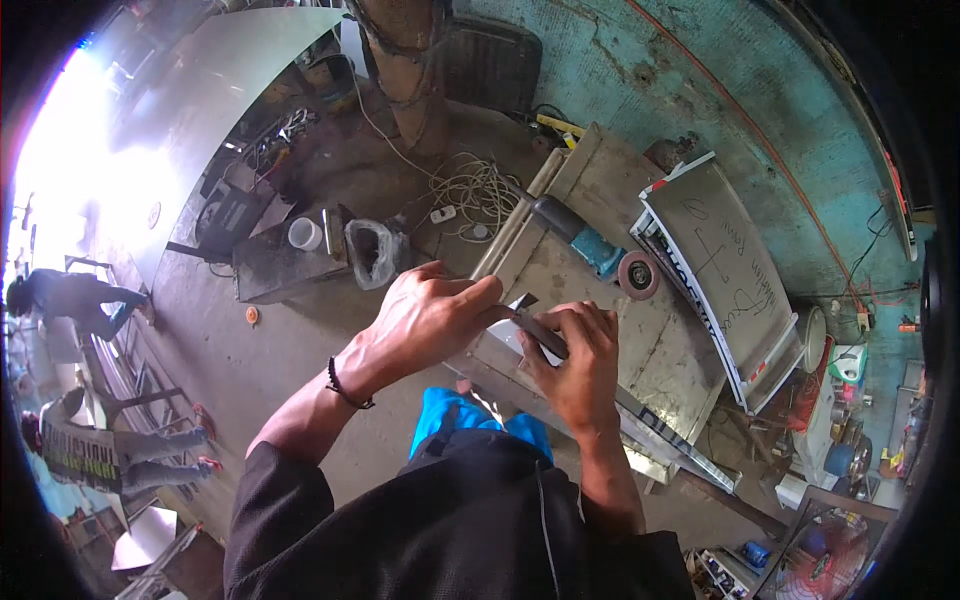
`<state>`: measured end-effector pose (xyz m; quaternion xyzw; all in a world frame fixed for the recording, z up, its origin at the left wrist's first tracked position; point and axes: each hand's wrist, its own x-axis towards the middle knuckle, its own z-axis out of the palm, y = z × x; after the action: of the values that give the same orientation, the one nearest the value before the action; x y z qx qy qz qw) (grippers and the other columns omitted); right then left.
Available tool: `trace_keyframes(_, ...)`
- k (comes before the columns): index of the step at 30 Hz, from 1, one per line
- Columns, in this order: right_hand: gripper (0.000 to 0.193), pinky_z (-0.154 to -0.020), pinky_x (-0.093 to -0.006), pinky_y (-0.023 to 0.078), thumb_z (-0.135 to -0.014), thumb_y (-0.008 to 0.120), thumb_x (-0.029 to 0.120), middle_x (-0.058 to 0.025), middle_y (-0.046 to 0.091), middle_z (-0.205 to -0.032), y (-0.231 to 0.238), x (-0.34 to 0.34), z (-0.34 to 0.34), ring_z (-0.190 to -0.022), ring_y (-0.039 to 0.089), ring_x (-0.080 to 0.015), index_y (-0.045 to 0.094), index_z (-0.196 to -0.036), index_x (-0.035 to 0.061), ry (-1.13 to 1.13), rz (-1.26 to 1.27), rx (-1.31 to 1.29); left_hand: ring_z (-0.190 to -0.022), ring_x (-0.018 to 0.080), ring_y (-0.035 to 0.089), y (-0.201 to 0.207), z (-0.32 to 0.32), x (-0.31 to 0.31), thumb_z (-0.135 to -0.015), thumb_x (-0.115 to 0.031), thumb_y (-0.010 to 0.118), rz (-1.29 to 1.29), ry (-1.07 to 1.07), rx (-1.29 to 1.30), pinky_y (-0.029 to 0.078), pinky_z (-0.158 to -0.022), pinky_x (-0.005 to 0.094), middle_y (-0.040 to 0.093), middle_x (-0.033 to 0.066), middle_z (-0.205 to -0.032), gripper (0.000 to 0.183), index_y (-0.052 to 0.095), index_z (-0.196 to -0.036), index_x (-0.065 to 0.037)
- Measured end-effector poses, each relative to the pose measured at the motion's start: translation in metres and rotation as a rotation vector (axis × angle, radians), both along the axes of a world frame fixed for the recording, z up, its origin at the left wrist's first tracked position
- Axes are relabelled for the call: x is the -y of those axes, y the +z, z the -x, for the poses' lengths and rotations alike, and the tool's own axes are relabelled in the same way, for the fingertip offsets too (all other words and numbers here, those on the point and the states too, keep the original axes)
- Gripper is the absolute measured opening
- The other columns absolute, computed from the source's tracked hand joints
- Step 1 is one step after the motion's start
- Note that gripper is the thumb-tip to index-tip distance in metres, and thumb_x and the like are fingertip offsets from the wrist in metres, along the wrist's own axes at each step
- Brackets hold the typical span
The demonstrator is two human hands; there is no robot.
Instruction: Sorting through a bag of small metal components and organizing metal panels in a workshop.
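Observation:
In front of my chest I hold a short dark grey flat bar [541, 334] above the near edge of the workbench. My right hand [580, 365] is closed round it, thumb on the near side and fingers curled over the far side. My left hand [432, 318] is closed too, with thumb and forefinger pinched at the bar's upper left end. A small dark pointed tip [524, 301] juts out beside those fingertips; I cannot tell whether it belongs to the bar. Beyond my right hand, an angle grinder [590, 245] with a brown disc lies on the workbench [665, 345].
A framed panel with handwriting [715, 260] leans across the bench's right side. On the floor are a coiled cable [470, 190] and a lined bin [376, 252], near a white cup [305, 234]. A fan [825, 550] stands lower right. Two people [75, 300] are at far left.

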<state>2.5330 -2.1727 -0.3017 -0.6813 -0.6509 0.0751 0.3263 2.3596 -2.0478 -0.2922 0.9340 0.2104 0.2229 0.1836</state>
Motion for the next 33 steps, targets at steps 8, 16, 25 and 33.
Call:
trace_keyframes(8, 0.022, -0.081, -0.0408, 0.041, -0.077, 0.075, 0.017, -0.007, 0.059, -0.089, -0.0006, 0.0025, 0.0017, -0.088, 0.058, -0.0257, 0.059, -0.088, 0.0073, 0.005, 0.008, -0.003, -0.054, 0.0229, 0.059, -0.0017, 0.0015, -0.0018, -0.085, -0.025, 0.072, 0.024, -0.031, -0.008, 0.044, -0.058, 0.0341, 0.059, 0.0039, -0.061, 0.021, 0.058, -0.082, -0.01)
trace_keyframes(16, 0.023, -0.082, -0.0416, 0.041, -0.078, 0.074, 0.02, -0.0076, 0.059, -0.09, -0.001, 0.0058, 0.004, -0.09, 0.057, -0.0262, 0.06, -0.091, 0.0063, -0.003, 0.009, -0.028, -0.055, 0.0237, 0.058, -0.0044, 0.0012, -0.0014, -0.083, -0.023, 0.075, 0.058, -0.018, 0.13, 0.044, -0.059, 0.0357, 0.057, 0.004, -0.059, 0.025, 0.054, -0.077, -0.01)
trace_keyframes(25, 0.022, -0.082, -0.0415, 0.04, -0.079, 0.073, 0.019, -0.0074, 0.058, -0.09, 0.0017, 0.004, 0.0037, -0.09, 0.057, -0.0256, 0.061, -0.092, 0.0065, 0.019, 0.02, -0.034, -0.055, 0.0242, 0.059, -0.0058, 0.0004, 0.0006, -0.084, -0.022, 0.074, 0.045, -0.048, 0.03, 0.043, -0.058, 0.0362, 0.057, 0.0043, -0.059, 0.023, 0.056, -0.078, -0.009)
trace_keyframes(33, 0.023, -0.082, -0.0413, 0.04, -0.078, 0.074, 0.016, -0.0082, 0.058, -0.089, 0.0016, 0.0026, 0.0015, -0.09, 0.057, -0.0263, 0.061, -0.093, 0.0055, 0.017, 0.021, -0.034, -0.053, 0.0229, 0.059, -0.0051, 0.0041, -0.0029, -0.085, -0.023, 0.073, 0.064, -0.066, 0.05, 0.042, -0.058, 0.0346, 0.06, 0.0042, -0.061, 0.021, 0.058, -0.079, -0.009)
